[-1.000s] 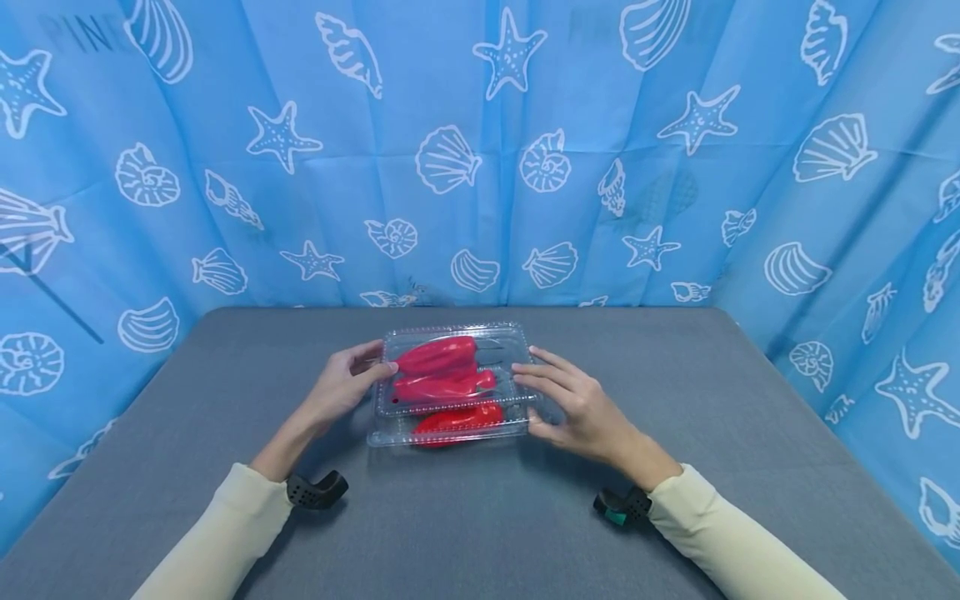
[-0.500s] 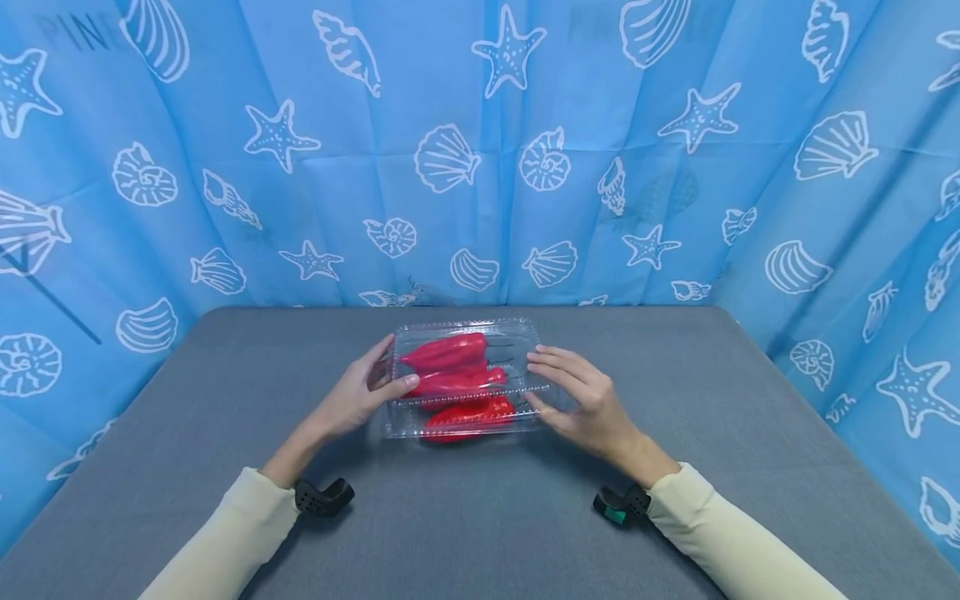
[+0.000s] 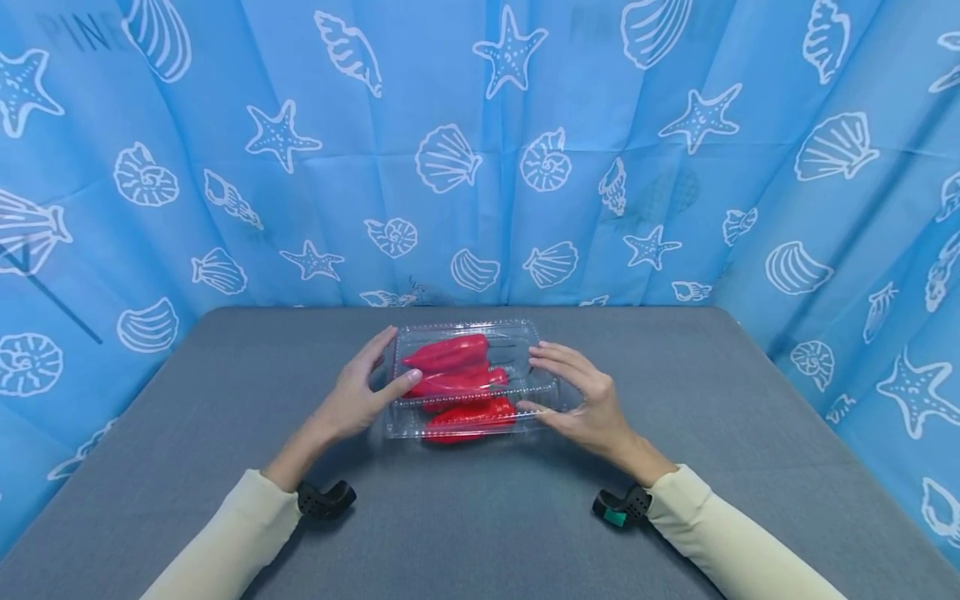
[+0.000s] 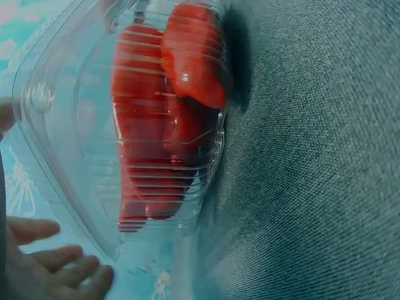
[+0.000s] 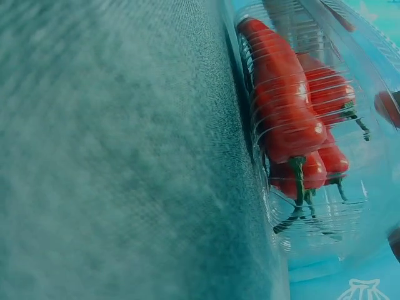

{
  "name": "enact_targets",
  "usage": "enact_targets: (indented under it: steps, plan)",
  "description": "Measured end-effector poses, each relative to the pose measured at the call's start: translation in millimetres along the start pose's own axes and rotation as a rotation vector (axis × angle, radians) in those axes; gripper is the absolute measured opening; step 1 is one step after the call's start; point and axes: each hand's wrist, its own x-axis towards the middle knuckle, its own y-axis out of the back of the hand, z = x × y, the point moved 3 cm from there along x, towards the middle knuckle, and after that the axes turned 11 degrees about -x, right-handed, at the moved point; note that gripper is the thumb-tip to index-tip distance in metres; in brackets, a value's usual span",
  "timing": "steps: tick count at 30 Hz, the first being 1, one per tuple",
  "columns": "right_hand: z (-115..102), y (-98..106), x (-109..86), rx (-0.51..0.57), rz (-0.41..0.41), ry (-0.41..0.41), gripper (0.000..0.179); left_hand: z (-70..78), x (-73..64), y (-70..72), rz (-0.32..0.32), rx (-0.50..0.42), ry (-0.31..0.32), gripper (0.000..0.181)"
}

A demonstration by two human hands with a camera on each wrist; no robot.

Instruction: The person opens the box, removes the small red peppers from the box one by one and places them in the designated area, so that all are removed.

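Note:
A clear plastic clamshell box (image 3: 450, 327) rests on the grey table, its ribbed side (image 5: 350, 219) facing my right wrist camera. Inside lie several red peppers (image 3: 468, 419); green stems (image 5: 298, 178) point toward my right hand. At the box's left end my left hand (image 3: 358, 396) has its thumb over the lid edge and its fingers extended along the end. Spread fingers (image 4: 62, 265) show beyond the rim in the left wrist view. My right hand (image 3: 585, 404) touches the right end, fingertips at the lid's edge and thumb by the front right corner.
The grey cloth-covered table (image 3: 465, 525) extends around the box. Behind it hangs a blue curtain (image 3: 480, 225) with white shells and starfish. Black wrist mounts (image 3: 326, 500) sit at both cuffs.
The box has shifted a little to the right and its lid's front edge has come slightly farther back. My left hand has moved right with it; the right hand's thumb has shifted slightly.

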Motion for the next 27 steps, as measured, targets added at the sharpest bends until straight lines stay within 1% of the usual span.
enact_targets:
  steps: [2,4,6,8,9,11,14,16,18,20,27]
  plan:
    - [1.7,-0.3,-1.3,0.004,-0.005,-0.019,0.055,5.1,-0.3,-0.9,0.063,0.032,-0.074,0.079]
    - [3.0,-0.3,-2.1,0.006,0.002,-0.030,0.056,10.7,-1.2,-2.2,0.126,0.055,-0.169,0.068]
    - [3.7,-0.1,-2.2,0.009,0.016,-0.036,0.057,15.4,-2.6,-3.8,0.174,0.077,-0.258,0.057]
    - [3.5,0.4,-2.2,0.011,0.031,-0.039,0.059,18.5,-4.5,-6.0,0.185,0.108,-0.311,0.049]
    - [3.4,0.8,-2.1,0.014,0.038,-0.044,0.060,19.3,-5.5,-7.5,0.169,0.126,-0.325,0.049]
    - [3.4,1.5,-2.0,0.019,0.051,-0.063,0.063,20.2,-7.2,-11.1,0.114,0.159,-0.328,0.056]
    - [3.7,2.5,-2.1,0.021,0.064,-0.099,0.066,20.5,-8.6,-17.2,0.013,0.199,-0.319,0.075]
    - [3.5,3.2,-2.1,0.016,0.059,-0.127,0.067,20.5,-8.9,-20.9,-0.021,0.220,-0.315,0.086]
    - [2.6,3.5,-2.3,0.007,0.045,-0.148,0.067,19.7,-9.0,-24.0,-0.028,0.234,-0.313,0.089]
    - [1.3,3.7,-2.5,0.000,0.031,-0.162,0.066,18.6,-9.2,-26.6,-0.020,0.242,-0.312,0.091]
    - [0.0,2.5,-3.1,-0.011,0.043,-0.159,0.063,15.6,-9.5,-31.9,-0.001,0.230,-0.317,0.092]
